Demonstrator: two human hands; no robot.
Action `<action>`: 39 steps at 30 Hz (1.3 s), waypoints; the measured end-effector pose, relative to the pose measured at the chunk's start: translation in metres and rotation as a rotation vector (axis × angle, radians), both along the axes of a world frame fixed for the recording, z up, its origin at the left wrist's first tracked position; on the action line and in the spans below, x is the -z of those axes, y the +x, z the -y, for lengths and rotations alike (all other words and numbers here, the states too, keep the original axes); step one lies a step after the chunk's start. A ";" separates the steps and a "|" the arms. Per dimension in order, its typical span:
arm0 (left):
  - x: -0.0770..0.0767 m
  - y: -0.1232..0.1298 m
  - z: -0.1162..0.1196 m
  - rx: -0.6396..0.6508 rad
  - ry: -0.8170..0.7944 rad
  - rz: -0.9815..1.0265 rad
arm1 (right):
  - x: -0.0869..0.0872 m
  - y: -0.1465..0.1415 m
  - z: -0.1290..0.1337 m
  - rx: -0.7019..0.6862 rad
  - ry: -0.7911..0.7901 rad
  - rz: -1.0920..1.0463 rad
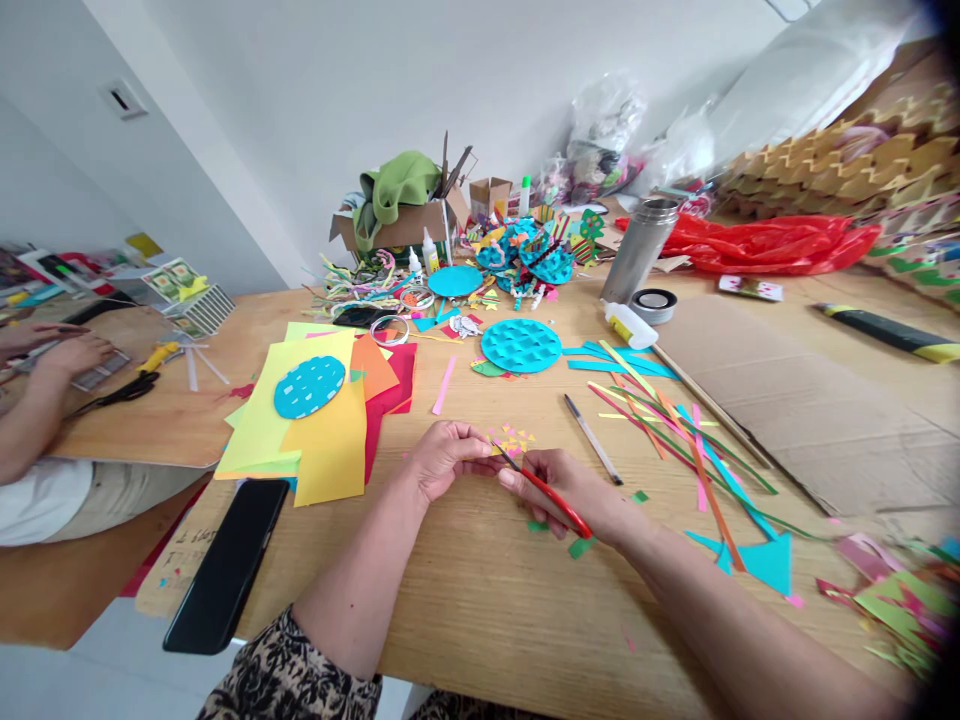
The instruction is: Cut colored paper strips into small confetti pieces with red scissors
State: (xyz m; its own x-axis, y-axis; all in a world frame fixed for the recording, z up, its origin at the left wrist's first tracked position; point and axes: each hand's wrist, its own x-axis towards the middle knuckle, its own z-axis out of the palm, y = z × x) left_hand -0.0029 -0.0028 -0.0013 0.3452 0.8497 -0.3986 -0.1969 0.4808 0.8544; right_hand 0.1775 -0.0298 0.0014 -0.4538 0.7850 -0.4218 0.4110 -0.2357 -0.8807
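Scissors (556,502) gripped by right hand (583,487) | left hand (448,457) pinched, contents unclear | pen (592,438), yellow scraps (513,444) nearby

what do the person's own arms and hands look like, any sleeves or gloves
Left hand and right hand are bare, with no gloves, rings or watch showing. The left sleeve is loose, with a black and beige leafy print; no right sleeve shows.

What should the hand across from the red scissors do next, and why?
Perhaps the left hand should ease back a tiny bit before any snip: the red scissors in the right hand point toward it, and their tips look very close to its fingers.
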 end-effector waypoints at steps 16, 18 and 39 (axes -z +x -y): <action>0.003 -0.004 -0.002 0.064 -0.002 0.012 | 0.001 0.000 0.000 -0.019 0.077 0.024; 0.004 -0.004 -0.002 0.069 -0.001 0.010 | 0.002 0.000 0.000 -0.017 0.084 0.020; 0.000 -0.003 0.000 -0.043 0.032 -0.012 | -0.003 0.000 -0.001 0.111 0.067 0.038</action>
